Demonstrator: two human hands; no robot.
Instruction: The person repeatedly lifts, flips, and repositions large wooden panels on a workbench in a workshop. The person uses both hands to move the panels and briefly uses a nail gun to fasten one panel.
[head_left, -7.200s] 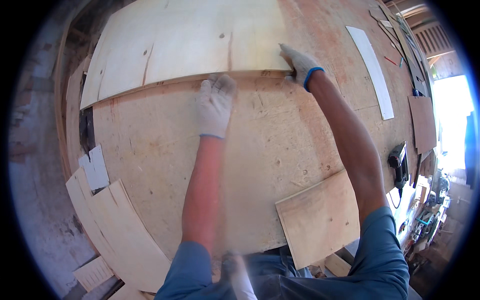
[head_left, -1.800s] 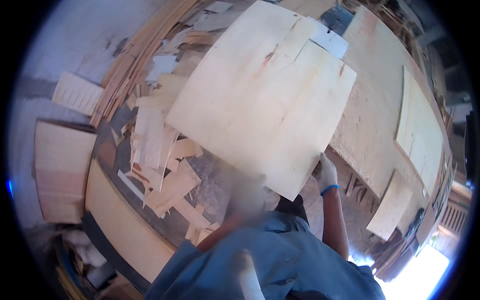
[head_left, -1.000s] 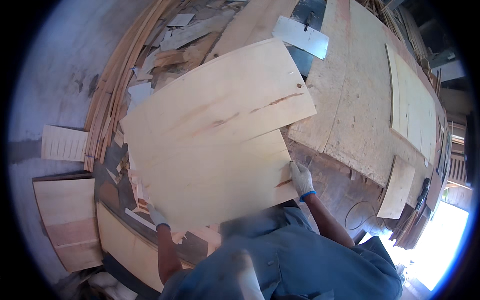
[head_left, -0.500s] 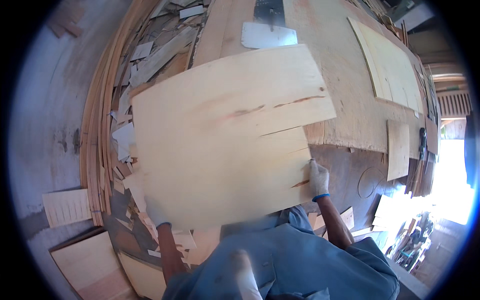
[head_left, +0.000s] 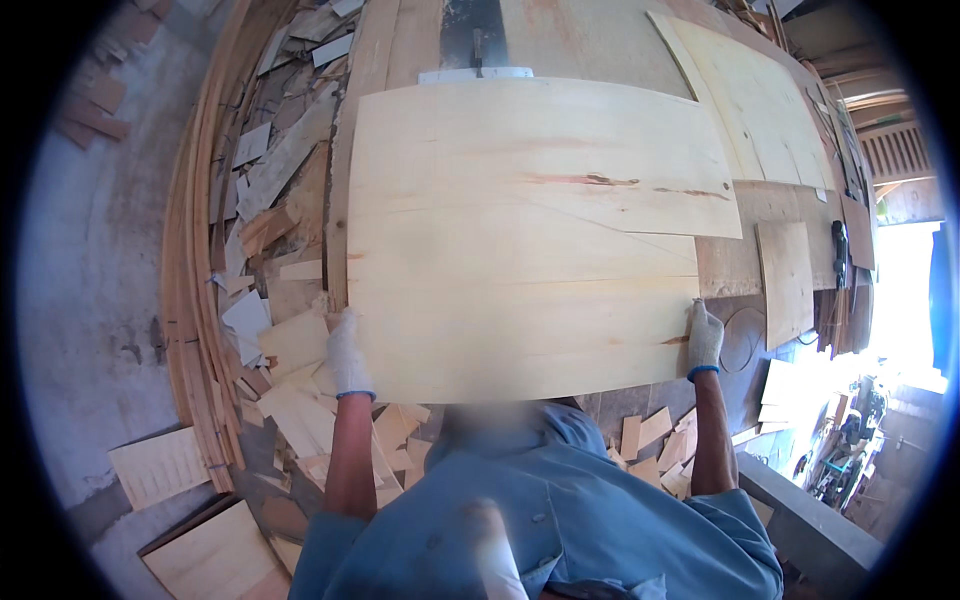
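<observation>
A large pale plywood sheet (head_left: 560, 290) with reddish cracks and a stepped right edge spans the middle, its far part over the wooden bench (head_left: 590, 45). My left hand (head_left: 347, 355), in a white knit glove with a blue cuff, grips the sheet's left edge near its close corner. At the right edge my gloved right hand (head_left: 705, 335) is closed on the same sheet, fingers partly hidden. Just beyond the sheet's far edge stands a white guard-like plate (head_left: 435, 76) on a dark strip (head_left: 460, 25) set into the bench.
Wood offcuts (head_left: 265, 200) heap up left of the bench, and more scraps (head_left: 650, 430) lie around my legs. Long strips (head_left: 190, 220) run along the left wall. Another plywood sheet (head_left: 760, 110) and a small panel (head_left: 785, 280) rest at the right. A grey beam (head_left: 810, 520) lies lower right.
The plywood sheet has swung from a tilt to nearly square with the bench and shifted right. Its far edge now reaches the white plate. My left hand has come into view at its left edge.
</observation>
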